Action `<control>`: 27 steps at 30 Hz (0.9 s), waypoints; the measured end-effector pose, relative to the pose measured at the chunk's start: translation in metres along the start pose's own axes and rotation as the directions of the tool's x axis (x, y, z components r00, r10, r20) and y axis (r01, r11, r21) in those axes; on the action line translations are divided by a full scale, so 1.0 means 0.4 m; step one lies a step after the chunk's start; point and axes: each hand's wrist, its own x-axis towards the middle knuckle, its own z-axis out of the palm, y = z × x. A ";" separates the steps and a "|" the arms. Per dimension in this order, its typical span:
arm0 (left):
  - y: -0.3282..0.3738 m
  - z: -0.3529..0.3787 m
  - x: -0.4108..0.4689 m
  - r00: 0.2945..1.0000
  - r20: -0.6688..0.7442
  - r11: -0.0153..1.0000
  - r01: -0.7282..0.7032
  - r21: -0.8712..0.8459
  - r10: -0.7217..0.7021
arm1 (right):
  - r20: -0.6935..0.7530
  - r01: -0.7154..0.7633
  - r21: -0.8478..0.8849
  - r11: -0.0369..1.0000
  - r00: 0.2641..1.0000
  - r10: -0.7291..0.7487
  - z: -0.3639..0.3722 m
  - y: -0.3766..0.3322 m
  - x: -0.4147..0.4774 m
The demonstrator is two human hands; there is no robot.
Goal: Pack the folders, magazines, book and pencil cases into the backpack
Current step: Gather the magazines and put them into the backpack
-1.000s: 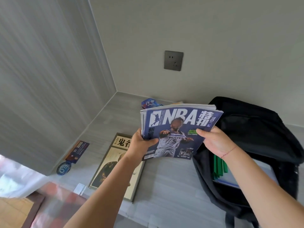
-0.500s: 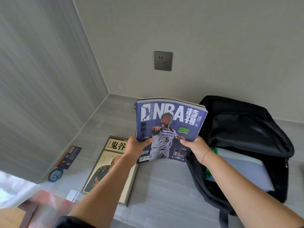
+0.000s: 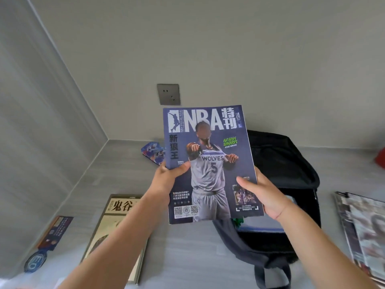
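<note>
Book lies flat at the table's near left. Your left hand and right hand grip the NBA magazine by its lower side edges, fingers closed on it, cover facing you, raised over the open backpack. More magazines lie at the right edge.

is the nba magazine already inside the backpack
No, the NBA magazine is held upright above the table by the left hand and right hand, in front of the open backpack.
</note>
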 end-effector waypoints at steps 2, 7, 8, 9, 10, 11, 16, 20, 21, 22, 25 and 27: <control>-0.051 0.075 -0.011 0.996 0.066 0.998 0.061 0.026 -0.063 | -0.077 -0.004 0.032 0.999 0.997 0.006 -0.077 0.030 -0.063; -0.193 0.214 -0.018 0.958 0.151 0.946 0.201 0.252 -0.244 | -0.171 -0.106 0.172 0.979 0.976 0.136 -0.215 0.117 -0.186; -0.213 0.245 -0.016 0.951 0.157 0.925 0.204 0.321 -0.265 | -0.188 -0.120 0.204 0.972 0.969 0.159 -0.238 0.128 -0.214; -0.229 0.273 -0.010 0.956 0.152 0.896 0.171 0.409 -0.251 | -0.208 -0.115 0.225 0.967 0.964 0.163 -0.261 0.139 -0.238; -0.241 0.291 0.003 0.966 0.147 0.859 0.112 0.499 -0.212 | -0.234 -0.107 0.244 0.964 0.958 0.166 -0.281 0.147 -0.259; -0.247 0.309 0.013 0.977 0.148 0.820 0.044 0.571 -0.155 | -0.254 -0.107 0.260 0.960 0.951 0.175 -0.305 0.158 -0.278; -0.257 0.335 0.080 0.859 0.463 0.108 -0.493 0.863 0.218 | -0.307 -0.181 0.301 0.936 0.911 0.275 -0.376 0.186 -0.369; -0.263 0.380 0.119 0.705 0.638 -0.504 -0.448 0.738 0.308 | -0.256 -0.219 0.262 0.940 0.923 0.287 -0.414 0.220 -0.441; -0.258 0.400 0.134 0.705 0.641 -0.528 -0.435 0.729 0.304 | -0.239 -0.232 0.243 0.942 0.927 0.290 -0.423 0.233 -0.456; -0.250 0.417 0.149 0.698 0.654 -0.538 -0.445 0.716 0.293 | -0.221 -0.240 0.238 0.941 0.930 0.293 -0.428 0.242 -0.468; -0.206 0.467 0.160 0.703 0.641 -0.450 -0.486 0.749 0.308 | -0.170 -0.263 0.262 0.929 0.935 0.312 -0.418 0.268 -0.483; -0.167 0.496 0.151 0.738 0.531 -0.137 -0.527 0.839 0.417 | -0.151 -0.278 0.276 0.920 0.933 0.327 -0.413 0.289 -0.481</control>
